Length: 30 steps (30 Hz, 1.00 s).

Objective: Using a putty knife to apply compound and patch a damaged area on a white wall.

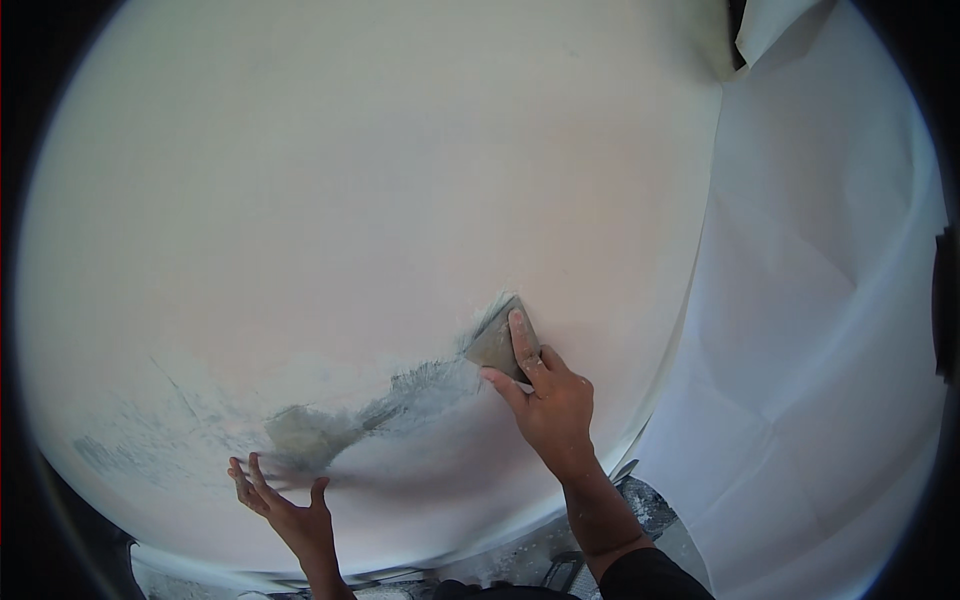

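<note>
My right hand [553, 405] presses a flat, square grey-brown piece [497, 343] against a large pale, curved panel [350, 180]. The forefinger lies stretched along its face and the thumb is at its lower edge; it looks like a sanding sheet or a thin spreader, and I cannot tell which. Pale, chalky streaks edge its upper left side. My left hand [290, 515] is open with fingers apart, holding nothing. It is just below a smooth grey-beige patch [305, 435]; whether the fingertips touch the panel I cannot tell. Rough grey-blue smears [420, 390] run between that patch and the square piece.
Along the panel's right side hangs a creased white sheet [810, 320]. More scratchy grey marks [105, 455] lie toward the panel's lower left. Beyond the panel's near edge, a dark, speckled shape [648, 503] shows beside my right forearm. The dark lens rim hides the corners.
</note>
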Motion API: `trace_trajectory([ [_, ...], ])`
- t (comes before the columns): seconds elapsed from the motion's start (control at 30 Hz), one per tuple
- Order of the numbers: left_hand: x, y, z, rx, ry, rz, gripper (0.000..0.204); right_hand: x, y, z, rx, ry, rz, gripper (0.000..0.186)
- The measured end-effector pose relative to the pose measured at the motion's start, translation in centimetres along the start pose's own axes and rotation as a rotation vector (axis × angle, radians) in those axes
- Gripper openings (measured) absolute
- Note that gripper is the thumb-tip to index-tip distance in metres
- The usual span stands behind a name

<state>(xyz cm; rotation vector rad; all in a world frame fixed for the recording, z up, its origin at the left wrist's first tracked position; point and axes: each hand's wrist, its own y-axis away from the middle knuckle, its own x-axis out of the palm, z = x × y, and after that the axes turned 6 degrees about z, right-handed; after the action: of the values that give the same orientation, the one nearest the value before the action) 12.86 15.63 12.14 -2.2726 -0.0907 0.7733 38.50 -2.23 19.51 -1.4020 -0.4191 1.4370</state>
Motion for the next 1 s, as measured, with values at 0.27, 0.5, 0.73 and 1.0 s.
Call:
trace_trajectory([
  [0.27, -0.2, 0.1, -0.4, -0.014, 0.017, 0.009, 0.106, -0.9, -1.2, 0.3, 0.029, -0.06, -0.013, 0.066],
  [0.5, -0.3, 0.2, -0.2, -0.001, 0.028, 0.01, 0.106, -0.6, 0.7, 0.3, 0.027, 0.002, 0.066, 0.068],
  [0.73, -0.3, -0.2, 0.2, -0.013, 0.039, 0.009, 0.106, 0.0, 1.9, 0.5, 0.05, -0.017, 0.079, 0.067],
  [1.0, -0.2, 0.1, 0.2, 0.009, 0.034, 0.013, 0.107, -0.5, 0.8, 0.3, 0.05, -0.037, 0.019, 0.068],
])
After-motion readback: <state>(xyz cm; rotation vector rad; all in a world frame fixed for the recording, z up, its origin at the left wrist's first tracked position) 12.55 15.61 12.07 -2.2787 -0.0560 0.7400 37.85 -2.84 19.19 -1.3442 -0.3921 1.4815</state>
